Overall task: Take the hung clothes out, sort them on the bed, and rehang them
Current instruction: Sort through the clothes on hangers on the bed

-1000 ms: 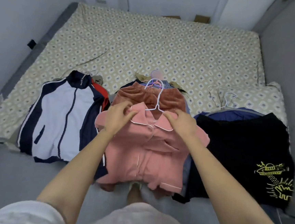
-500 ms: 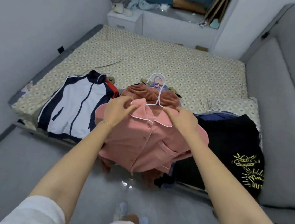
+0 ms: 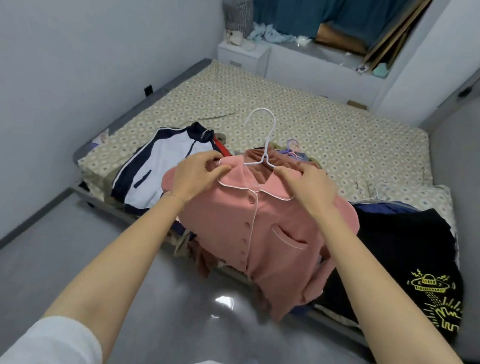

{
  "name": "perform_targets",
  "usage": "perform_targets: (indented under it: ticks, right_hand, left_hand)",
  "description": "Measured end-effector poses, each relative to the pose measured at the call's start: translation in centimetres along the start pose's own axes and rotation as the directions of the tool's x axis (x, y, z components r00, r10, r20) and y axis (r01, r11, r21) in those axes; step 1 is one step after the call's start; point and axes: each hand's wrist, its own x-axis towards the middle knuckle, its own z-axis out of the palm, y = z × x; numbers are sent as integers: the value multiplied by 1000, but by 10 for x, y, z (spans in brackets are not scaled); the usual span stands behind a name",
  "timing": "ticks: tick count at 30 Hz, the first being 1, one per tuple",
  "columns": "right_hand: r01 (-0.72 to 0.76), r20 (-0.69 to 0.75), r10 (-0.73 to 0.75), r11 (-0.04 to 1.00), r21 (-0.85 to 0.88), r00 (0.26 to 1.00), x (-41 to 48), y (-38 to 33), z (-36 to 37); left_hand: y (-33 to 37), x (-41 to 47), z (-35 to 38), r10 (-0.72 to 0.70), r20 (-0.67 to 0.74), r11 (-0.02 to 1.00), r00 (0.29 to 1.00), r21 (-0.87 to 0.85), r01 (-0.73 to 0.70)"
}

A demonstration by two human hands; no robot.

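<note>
A pink button-up pyjama shirt [image 3: 260,230] on a white wire hanger [image 3: 261,143] is held up off the bed's near edge. My left hand [image 3: 197,175] grips its left shoulder at the collar, and my right hand [image 3: 310,188] grips the right shoulder. The hanger's hook points up and away from me. Behind the shirt lies a brown garment [image 3: 281,163] with purple and pink hangers [image 3: 292,148]. A navy and white jacket [image 3: 158,169] lies on the bed to the left. A black garment with a yellow print [image 3: 406,260] lies to the right.
The patterned bed [image 3: 311,118] fills the middle, with a grey upholstered headboard [image 3: 474,173] on the right and a wall on the left. A white nightstand [image 3: 241,51], a basket [image 3: 238,10] and a window ledge stand beyond. Grey floor [image 3: 81,255] lies in front of me.
Both hands have lifted the pink shirt with its hanger off the pile on the bed. I have stepped back, and the camera now looks from farther away and higher.
</note>
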Motion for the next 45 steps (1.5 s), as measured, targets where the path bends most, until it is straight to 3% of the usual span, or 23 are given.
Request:
perform_targets:
  ticks: [6, 16, 20, 27, 37, 45]
  right_hand:
    - [56, -63, -56, 998, 13, 996, -10, -85, 20]
    - [99, 10, -100, 990, 96, 995, -12, -202, 74]
    - [123, 16, -126, 986, 114, 992, 10, -238, 102]
    - [210, -5, -212, 960, 183, 977, 81, -286, 158]
    - [110, 18, -119, 961, 255, 993, 182, -349, 212]
    - [32, 32, -39, 980, 194, 999, 285, -366, 269]
  left_hand:
    - [-51, -7, -76, -30, -94, 1000, 995, -6, 29]
    - [-149, 8, -157, -61, -144, 998, 988, -27, 57]
    - [-189, 35, -167, -72, -165, 997, 984, -39, 67]
    - [-252, 104, -177, -40, -157, 994, 987, 93, 55]
    - [-323, 224, -187, 13, -126, 987, 992, 161, 8]
    - [-380, 343, -144, 30, -23, 992, 999, 122, -27]
